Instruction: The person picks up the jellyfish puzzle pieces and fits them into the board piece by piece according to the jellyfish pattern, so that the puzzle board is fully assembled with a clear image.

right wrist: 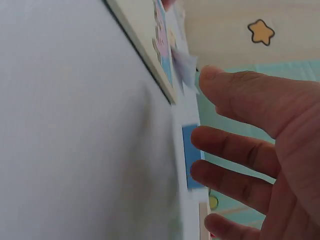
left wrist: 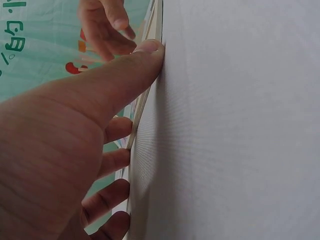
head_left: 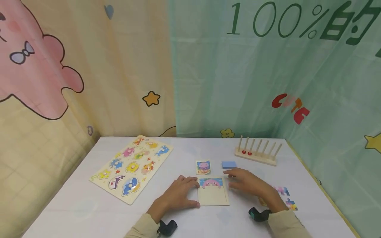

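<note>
A small square wooden puzzle board [head_left: 213,198] lies in front of me, its top part filled with pieces [head_left: 211,182] showing a pink animal face on blue. My left hand [head_left: 177,194] touches the board's left edge with spread fingers and thumb, the thumb near the lower corner. To the right of the board, my right hand [head_left: 248,181] hovers with loose fingers, holding nothing. In the right wrist view a gap separates its fingers from the board [right wrist: 145,45]. Several loose puzzle pieces [head_left: 290,202] lie on the table partly behind my right forearm.
Behind the board lie a picture card [head_left: 203,167] with a curled corner and a blue block [head_left: 229,165]. A wooden peg stand [head_left: 256,156] with two red beads is at the back right. A large sea-animal puzzle board [head_left: 132,168] lies at the left. A curtain [head_left: 208,82] hangs behind the table.
</note>
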Demonstrator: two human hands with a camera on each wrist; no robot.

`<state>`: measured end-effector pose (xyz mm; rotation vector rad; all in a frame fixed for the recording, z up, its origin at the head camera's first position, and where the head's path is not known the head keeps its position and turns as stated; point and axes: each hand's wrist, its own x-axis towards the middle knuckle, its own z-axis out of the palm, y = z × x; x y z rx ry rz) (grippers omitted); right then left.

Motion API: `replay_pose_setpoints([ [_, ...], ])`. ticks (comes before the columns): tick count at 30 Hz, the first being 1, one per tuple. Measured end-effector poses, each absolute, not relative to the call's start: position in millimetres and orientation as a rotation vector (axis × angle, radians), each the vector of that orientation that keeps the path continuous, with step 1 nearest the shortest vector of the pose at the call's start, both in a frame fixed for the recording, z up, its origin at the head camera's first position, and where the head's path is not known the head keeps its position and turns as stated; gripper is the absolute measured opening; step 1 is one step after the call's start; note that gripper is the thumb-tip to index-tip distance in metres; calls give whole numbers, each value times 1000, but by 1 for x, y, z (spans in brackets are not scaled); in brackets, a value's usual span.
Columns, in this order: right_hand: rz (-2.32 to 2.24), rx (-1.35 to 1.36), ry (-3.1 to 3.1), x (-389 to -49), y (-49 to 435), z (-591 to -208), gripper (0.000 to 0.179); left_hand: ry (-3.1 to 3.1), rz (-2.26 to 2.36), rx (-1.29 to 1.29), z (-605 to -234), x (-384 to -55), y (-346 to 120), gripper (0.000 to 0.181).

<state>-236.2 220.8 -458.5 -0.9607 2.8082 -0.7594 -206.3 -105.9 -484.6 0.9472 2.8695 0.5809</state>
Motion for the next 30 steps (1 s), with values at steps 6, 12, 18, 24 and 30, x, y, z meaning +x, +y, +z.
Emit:
replay_pose_setpoints([
  [6, -756, -767, 2993, -215, 288, -454, 45, 2870, 566, 954, -487, -207, -104, 62],
  [12, -649, -652, 3089, -206, 333, -459, 37, 2875, 567, 963, -485, -207, -106, 62],
  [18, -775, -736, 3036, -203, 335, -471, 28, 2859, 580, 962, -484, -205, -107, 62],
  [24, -687, -685, 3028, -204, 327, -472, 23, 2851, 595, 956, -482, -203, -107, 61],
  [30, -695, -623, 3032, -205, 325, -473, 22, 2851, 595, 939, -482, -204, -106, 62],
])
